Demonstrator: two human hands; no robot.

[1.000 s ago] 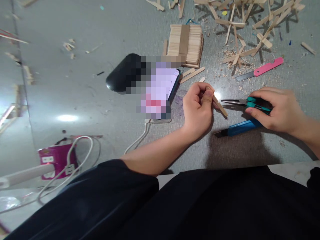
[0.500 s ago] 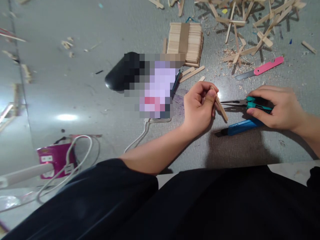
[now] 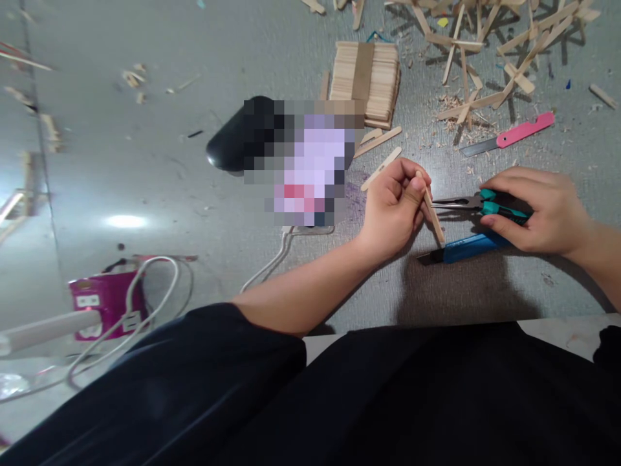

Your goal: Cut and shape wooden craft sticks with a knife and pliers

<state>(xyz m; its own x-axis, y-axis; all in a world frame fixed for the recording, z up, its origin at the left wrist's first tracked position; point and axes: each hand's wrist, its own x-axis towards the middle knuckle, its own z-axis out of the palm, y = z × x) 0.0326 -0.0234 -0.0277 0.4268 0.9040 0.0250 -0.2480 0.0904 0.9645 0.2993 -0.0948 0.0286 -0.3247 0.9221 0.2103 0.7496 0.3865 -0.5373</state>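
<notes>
Between the thumb and fingers of my left hand (image 3: 394, 204) is a wooden craft stick (image 3: 435, 220), tilted with its lower end toward me. My right hand (image 3: 538, 207) is closed around the green and black handles of long-nose pliers (image 3: 468, 203). The plier tips meet the stick's side beside my left fingers; whether they grip it I cannot tell. Below the pliers lies a blue utility knife (image 3: 473, 246), partly behind my right hand. Another craft stick (image 3: 381, 169) lies just beyond my left hand, partly covered by it.
A banded bundle of craft sticks (image 3: 385, 84) sits farther back, near a pixelated phone (image 3: 315, 162) and a black case (image 3: 237, 139). A pink folding knife (image 3: 526, 131) lies by wood shavings and joined sticks (image 3: 517, 77). A purple power strip (image 3: 107, 301) with white cables is at left.
The view has shifted slightly, revealing more of the stick beyond my left hand. Both hands keep their holds, and the held stick and plier tips stay close together.
</notes>
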